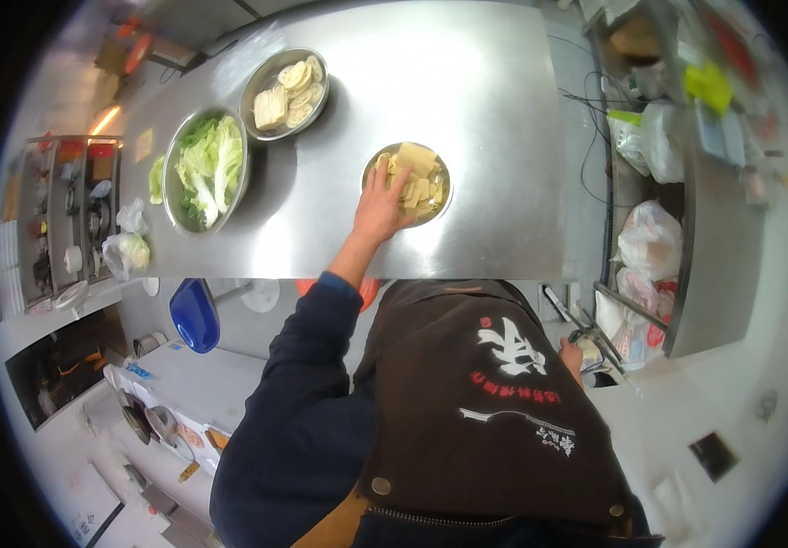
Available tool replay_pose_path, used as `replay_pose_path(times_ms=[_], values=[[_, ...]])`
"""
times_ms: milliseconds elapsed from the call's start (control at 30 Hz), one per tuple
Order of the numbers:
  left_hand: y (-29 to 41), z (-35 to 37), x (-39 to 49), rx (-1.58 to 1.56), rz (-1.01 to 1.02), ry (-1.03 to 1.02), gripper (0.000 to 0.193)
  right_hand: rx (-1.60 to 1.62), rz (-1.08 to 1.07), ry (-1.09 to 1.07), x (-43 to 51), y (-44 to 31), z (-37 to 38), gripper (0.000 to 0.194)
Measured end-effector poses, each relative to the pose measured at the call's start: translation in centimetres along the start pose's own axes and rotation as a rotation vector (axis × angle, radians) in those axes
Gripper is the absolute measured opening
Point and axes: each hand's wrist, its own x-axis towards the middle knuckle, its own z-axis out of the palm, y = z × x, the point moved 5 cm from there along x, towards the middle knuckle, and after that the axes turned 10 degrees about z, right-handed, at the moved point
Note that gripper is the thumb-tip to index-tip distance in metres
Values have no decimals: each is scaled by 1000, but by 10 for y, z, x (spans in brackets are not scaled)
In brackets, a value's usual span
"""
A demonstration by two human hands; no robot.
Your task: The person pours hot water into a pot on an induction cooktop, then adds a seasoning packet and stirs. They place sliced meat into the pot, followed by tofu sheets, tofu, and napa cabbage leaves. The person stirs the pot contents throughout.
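Observation:
My left hand (381, 205) reaches over the left side of a small round metal bowl (448, 198), its fingers apart and touching the food inside. Flat pale-yellow pieces (421, 188), which look like cut tofu sheets, fill this bowl. Low at my right side is my right hand (570, 357), partly hidden by my dark apron (435, 383); whether it holds anything is unclear. Farther left stands a larger steel bowl (169, 198) of leafy cabbage (212, 168). Beyond it, another steel bowl (251, 127) holds lotus root slices (298, 75) and a stack of pale slices (270, 108).
The bowls stand on a stainless steel table (339, 240). Bagged vegetables (126, 253) lie at its left end, near a blue plastic stool or tub (195, 315) below. On the right, a shelf holds plastic bags (651, 236), and loose cables (592, 109) hang beside the table.

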Motion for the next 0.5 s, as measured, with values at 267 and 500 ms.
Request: replay_pose_path(times_ms=[267,500], values=[[-26,11,14,-98,28,-118,70,105,-66,44,-25,36,17,55],[-32,18,24,34,-52,4,57,52,-65,-33,-39,70,37,55]])
